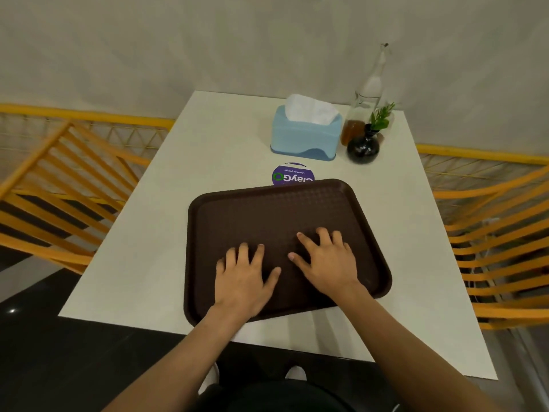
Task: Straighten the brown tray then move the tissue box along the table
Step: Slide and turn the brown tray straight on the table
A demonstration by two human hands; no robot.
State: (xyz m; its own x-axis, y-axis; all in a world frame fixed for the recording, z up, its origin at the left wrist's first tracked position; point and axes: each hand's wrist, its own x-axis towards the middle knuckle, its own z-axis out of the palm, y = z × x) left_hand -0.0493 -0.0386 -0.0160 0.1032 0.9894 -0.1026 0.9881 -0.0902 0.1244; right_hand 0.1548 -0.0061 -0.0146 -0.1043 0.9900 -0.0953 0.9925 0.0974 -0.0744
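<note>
Pressing flat, fingers spread: left hand (pixel 242 276) & right hand (pixel 326 263) on skewed brown tray (pixel 267 209).

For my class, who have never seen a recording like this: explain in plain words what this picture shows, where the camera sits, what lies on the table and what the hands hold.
There is no machine here. A person wears a camera on the head, looking down at their own arms. The left hand and right hand lie flat, fingers spread, on a brown tray that sits crooked on the white table; they grip nothing. Beyond the tray are a purple round sticker, a blue tissue box, a dark vase with a green sprig and a glass bottle. Orange chairs stand at both sides.
</note>
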